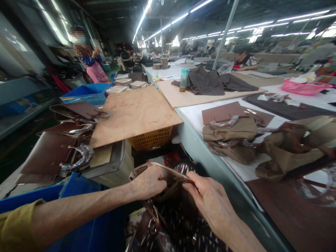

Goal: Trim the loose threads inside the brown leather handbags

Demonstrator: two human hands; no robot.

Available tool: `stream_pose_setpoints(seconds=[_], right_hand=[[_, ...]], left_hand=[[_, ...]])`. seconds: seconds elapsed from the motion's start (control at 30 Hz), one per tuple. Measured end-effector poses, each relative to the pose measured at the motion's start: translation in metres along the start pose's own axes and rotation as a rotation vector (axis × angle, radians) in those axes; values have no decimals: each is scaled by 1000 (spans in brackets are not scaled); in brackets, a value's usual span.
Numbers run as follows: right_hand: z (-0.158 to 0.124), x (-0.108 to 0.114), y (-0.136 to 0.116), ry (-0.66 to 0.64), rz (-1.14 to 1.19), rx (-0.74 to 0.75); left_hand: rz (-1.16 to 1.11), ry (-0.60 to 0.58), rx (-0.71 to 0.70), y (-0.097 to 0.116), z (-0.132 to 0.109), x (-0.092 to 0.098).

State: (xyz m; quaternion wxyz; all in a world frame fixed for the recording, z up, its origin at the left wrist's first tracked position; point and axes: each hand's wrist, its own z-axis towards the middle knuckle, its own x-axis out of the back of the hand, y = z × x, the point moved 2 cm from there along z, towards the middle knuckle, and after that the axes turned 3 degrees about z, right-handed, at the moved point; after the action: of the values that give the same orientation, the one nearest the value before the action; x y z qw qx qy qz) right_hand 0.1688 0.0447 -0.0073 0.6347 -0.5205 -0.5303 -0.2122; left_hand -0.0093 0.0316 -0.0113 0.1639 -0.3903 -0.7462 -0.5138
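Observation:
A brown handbag (pixel 170 171) lies over my lap, its opening edge stretched between my two hands. My left hand (pixel 151 182) is closed at the bag's rim, with the fingers curled down inside the opening. On the other side, my right hand (pixel 210 196) pinches the rim between thumb and fingers. Below my hands hang the bag's dark handle and metal fittings (pixel 152 225), partly in shadow. The inside of the bag is mostly hidden.
Brown bags with wrapped handles (pixel 55 150) are stacked at left beside a wooden board (pixel 136 112) over a yellow crate (pixel 152 138). Khaki bag linings (pixel 231 136) lie on the right table. Blue bins (pixel 86 91) stand at left. Several people work farther back.

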Motion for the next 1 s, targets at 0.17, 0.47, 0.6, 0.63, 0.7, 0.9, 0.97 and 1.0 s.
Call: stream_pose_setpoints(seconds=[0.17, 0.47, 0.6, 0.63, 0.7, 0.9, 0.97, 1.0], right_hand=[[-1, 2, 6, 12, 27, -5], [2, -1, 8, -15, 41, 17], [1, 1, 7, -50, 68, -36], [1, 2, 6, -52, 74, -46], [2, 2, 4, -55, 83, -51], [2, -3, -1, -42, 89, -38], [2, -4, -1, -23, 94, -27], [2, -5, -1, -18, 103, -19]], left_hand=[[215, 104, 68, -13, 8, 7], [203, 367, -136, -9, -12, 11], [-61, 285, -90, -11, -12, 12], [-157, 236, -85, -12, -11, 11], [-361, 132, -76, -13, -7, 8], [-514, -30, 79, -18, 4, 0], [-446, -36, 119, -21, 6, -1], [-419, -38, 131, -22, 7, -2]])
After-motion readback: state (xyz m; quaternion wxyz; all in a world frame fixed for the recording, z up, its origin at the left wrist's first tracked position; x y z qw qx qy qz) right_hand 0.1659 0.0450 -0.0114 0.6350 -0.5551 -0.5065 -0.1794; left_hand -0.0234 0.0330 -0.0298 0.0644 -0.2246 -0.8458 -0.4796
